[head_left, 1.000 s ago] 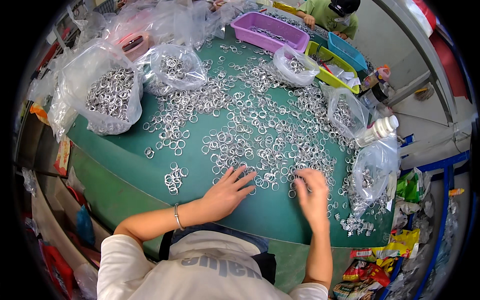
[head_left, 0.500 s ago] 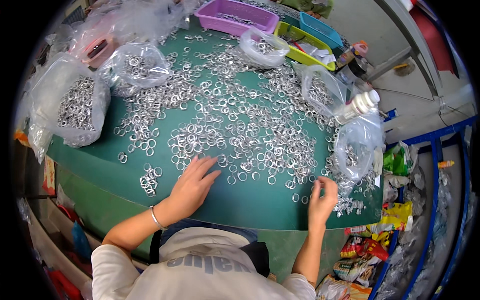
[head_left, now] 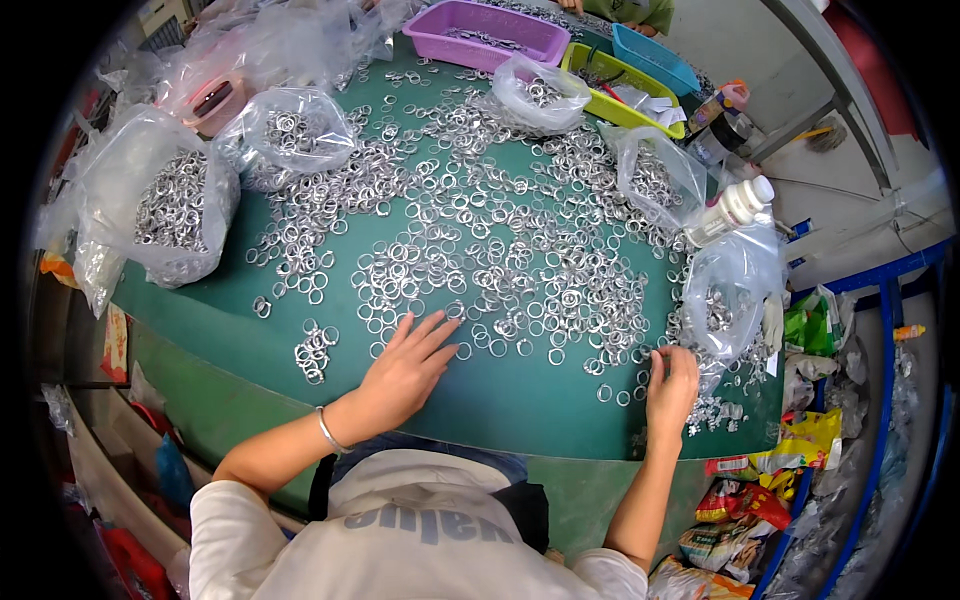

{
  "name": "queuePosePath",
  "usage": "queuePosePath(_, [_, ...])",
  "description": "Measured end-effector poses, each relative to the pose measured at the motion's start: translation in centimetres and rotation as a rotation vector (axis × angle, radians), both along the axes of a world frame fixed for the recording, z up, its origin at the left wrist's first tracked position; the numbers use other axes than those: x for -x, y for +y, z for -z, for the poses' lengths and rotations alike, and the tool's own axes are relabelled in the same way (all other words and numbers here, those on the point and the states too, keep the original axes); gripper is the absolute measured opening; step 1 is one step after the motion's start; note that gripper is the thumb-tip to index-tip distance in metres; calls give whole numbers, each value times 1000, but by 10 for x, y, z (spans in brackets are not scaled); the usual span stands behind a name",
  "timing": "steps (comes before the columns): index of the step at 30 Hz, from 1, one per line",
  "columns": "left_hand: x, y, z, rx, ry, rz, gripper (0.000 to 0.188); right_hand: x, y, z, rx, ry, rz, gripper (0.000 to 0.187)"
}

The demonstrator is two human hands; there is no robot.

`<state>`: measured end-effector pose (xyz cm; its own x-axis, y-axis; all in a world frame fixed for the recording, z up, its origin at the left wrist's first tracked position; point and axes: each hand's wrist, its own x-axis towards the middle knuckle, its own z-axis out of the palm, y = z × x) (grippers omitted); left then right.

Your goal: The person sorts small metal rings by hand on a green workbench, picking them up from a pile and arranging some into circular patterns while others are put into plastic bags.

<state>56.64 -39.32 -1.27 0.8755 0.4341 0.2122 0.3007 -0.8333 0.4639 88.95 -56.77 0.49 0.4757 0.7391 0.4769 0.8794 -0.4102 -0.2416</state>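
Many silver metal rings [head_left: 500, 280] lie loose over the green tabletop [head_left: 510, 410]. My left hand [head_left: 408, 372] is open, palm down, with its spread fingertips at the near edge of the rings. A smaller clump of rings [head_left: 316, 350] lies to its left. Towards the right end of the table, my right hand [head_left: 672, 392] has bent fingers, the thumb slightly apart from them. Its fingertips are beside a few separate rings, and no held thing shows. Close by on its right is a pile of small silver pieces [head_left: 715, 412].
Clear plastic bags of rings stand at left [head_left: 215, 215] and right [head_left: 735, 275]. A white bottle [head_left: 735, 208] lies tilted at right. A purple basin [head_left: 425, 42], a green basin [head_left: 590, 78] and a blue basin [head_left: 660, 62] stand far back, near another person's hand [head_left: 640, 28].
The whole view has shifted a little, moving the scene rightward. My left fingers have spread slightly over the rings' near edge. My right hand stays beside the right-hand rings.
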Motion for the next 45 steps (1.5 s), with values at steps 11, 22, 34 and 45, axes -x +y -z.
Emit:
queuePosePath(11, [-23,-15,0,92,-119,29,35,-12,0,13,126,83,-18,12])
queuePosePath(22, [-9,-16,5,59,-134,19,36,-35,2,-65,-133,-460,191,12])
queuePosePath(34, [-36,-36,14,31,-70,171,45,95,36,6,133,58,-317,19])
queuePosePath(45, [-14,-37,10,76,-66,92,50,108,43,13,-90,392,-422,15])
